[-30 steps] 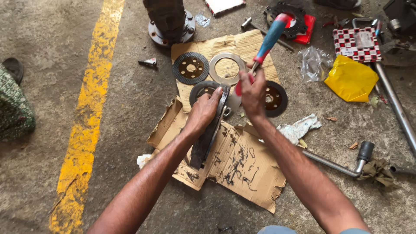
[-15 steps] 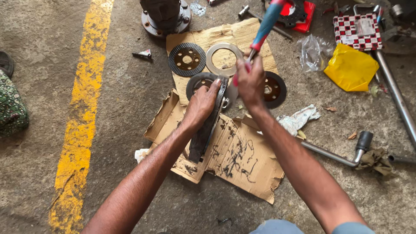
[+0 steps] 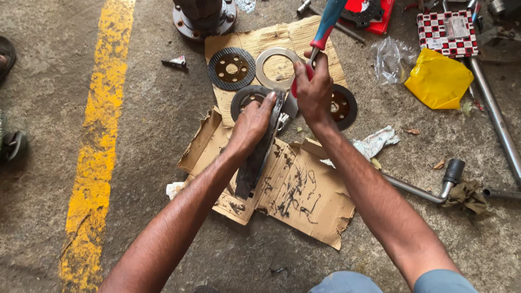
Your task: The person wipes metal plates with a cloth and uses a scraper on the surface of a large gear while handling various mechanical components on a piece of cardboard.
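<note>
My left hand (image 3: 251,126) grips the top edge of a dark, greasy metal plate (image 3: 255,163) that stands on its edge on flattened cardboard (image 3: 304,195). My right hand (image 3: 313,92) is closed around a screwdriver with a blue and red handle (image 3: 327,24), its tip pointing down at the upper end of the plate. Around the hands lie round discs: a dark friction disc (image 3: 232,68), a bare steel ring (image 3: 275,68), another dark disc (image 3: 245,99) partly behind the plate, and one (image 3: 343,106) to the right of my right hand.
A yellow line (image 3: 97,135) runs along the concrete floor at the left. A yellow bag (image 3: 438,81), a checkered box (image 3: 448,32), clear plastic (image 3: 388,57), a bent steel lever (image 3: 429,187) with a rag, a long pipe (image 3: 496,119) and a machine housing (image 3: 203,13) lie about.
My view has shifted slightly, so everything sits a little higher in frame. Both hands keep their hold; the screwdriver stays at the top of the plate.
</note>
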